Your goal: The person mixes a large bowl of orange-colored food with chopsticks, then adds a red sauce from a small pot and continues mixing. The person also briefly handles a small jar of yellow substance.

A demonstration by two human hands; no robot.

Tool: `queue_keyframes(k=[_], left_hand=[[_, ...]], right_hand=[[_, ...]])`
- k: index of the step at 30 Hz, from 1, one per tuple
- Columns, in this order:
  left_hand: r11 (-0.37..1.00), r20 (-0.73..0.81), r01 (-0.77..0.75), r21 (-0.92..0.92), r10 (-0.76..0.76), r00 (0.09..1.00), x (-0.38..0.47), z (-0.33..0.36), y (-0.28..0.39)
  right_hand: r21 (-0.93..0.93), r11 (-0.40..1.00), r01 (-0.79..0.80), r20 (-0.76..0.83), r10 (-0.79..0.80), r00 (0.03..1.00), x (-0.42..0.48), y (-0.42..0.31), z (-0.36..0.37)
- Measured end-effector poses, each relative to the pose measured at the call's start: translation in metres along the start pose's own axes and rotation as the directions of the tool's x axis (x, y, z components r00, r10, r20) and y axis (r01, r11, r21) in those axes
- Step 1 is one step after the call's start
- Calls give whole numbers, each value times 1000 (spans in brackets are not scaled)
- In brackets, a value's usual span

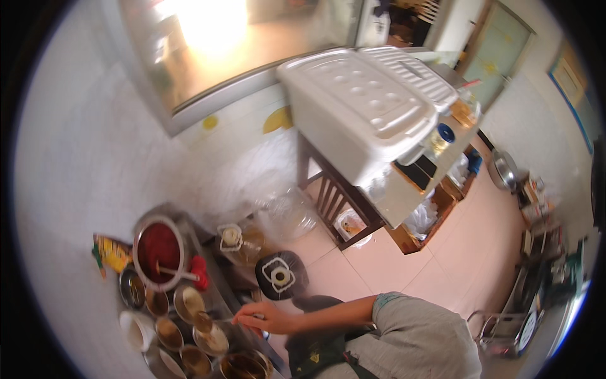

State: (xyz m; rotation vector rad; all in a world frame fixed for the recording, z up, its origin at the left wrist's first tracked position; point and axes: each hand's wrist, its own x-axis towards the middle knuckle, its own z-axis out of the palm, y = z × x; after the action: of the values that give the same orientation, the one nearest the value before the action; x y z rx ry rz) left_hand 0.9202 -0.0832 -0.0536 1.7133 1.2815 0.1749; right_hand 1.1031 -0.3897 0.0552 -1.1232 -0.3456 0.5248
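Note:
My right hand point(265, 318) reaches over the counter's edge, fingers closed around a thin metal handle. The handle seems to belong to a small ladle point(202, 322), its bowl above two round containers; blur hides part of it. One of these, a seasoning container point(189, 303), holds pale powder; the other, a lower container point(211, 340), holds similar pale contents. Several more seasoning containers point(169, 333) with brown contents stand around them. A large pot point(158, 237) of deep red contents has a light-handled utensil in it. My left hand is out of view.
A jug with dark contents point(280, 275) and a jug with amber liquid point(251, 244) stand on the floor beside the counter. Large white lidded bins point(355, 94) sit on a table point(393, 208). Cardboard boxes point(412, 244) lie beneath. A metal basin point(503, 170) leans by the far wall.

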Motion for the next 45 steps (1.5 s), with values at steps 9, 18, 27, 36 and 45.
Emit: queue_keyframes(k=[9,18,27,36,45], left_hand=[[959,-47,-7,284,22,999,-88,-86,-108],[853,445,409,324,-519,730,-95,-51,-149],[682,735,717,-147,-409,540,-98,-48,-150],[644,480,631,-433,-427,766,-140,-18,-126],[855,113,465,-232,-451,885,-164,-16,-42]], right_hand=[[-174,975,-141,12,145,989,56,73,24],[-668,662,339,284,-194,939,169,194,28],[-306,935,-180,36,201,979,156,211,41],[-117,970,-212,-147,194,970,126,185,19],[-201,941,-273,263,320,910,41,99,50]])
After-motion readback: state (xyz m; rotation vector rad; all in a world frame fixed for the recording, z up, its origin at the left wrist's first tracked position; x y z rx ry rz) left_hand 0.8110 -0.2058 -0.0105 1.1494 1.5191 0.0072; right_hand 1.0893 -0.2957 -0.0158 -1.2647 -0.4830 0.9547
